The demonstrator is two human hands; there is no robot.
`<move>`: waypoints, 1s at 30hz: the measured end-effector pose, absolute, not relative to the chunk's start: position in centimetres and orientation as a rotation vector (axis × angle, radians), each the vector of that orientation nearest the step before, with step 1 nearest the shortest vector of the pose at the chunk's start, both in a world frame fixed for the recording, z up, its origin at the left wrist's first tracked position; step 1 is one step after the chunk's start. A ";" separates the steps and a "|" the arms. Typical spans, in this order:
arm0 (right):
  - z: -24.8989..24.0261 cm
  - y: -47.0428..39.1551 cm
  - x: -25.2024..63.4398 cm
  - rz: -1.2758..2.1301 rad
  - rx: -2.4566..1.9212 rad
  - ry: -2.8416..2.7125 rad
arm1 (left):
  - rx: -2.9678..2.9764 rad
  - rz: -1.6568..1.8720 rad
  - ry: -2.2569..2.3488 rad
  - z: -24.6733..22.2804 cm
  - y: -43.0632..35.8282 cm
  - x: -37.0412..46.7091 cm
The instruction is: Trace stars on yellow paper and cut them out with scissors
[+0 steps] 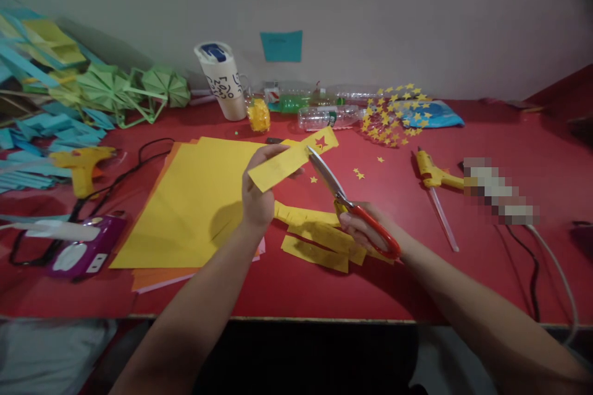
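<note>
My left hand (259, 188) is closed on a yellow paper strip (280, 166), held up over the table. Near the strip's far end is a star-shaped cutout (320, 142). In my right hand (364, 222) is a pair of scissors (377, 231) with red handles; the blade tips meet the strip just beside the cutout. Several more yellow strips (315, 250) lie on the table below my hands. Small yellow paper stars (360, 175) are scattered beyond the scissors.
A stack of yellow sheets (185, 197) lies at left. Glue guns rest on both sides, left (81, 166) and right (430, 173). A purple power box (86, 250) trails cables. Along the wall stand a white tumbler (222, 83), plastic bottles (328, 117) and a star-covered piece (393, 117).
</note>
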State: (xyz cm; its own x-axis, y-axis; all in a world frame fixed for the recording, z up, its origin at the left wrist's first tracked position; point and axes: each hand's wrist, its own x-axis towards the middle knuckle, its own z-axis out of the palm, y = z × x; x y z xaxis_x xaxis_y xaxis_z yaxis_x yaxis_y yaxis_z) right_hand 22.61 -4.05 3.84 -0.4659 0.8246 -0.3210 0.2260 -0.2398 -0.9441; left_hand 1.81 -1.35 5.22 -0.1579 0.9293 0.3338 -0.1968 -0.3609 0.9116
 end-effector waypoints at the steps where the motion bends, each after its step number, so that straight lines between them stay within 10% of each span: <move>1: 3.9 -3.9 22.7 1.751 -1.276 -1.578 | 1.169 1.602 0.907 5.5 -1.1 1.5; 30: 3.8 -3.5 23.3 1.760 -1.206 -1.825 | 1.462 1.334 1.144 6.8 -0.5 -0.5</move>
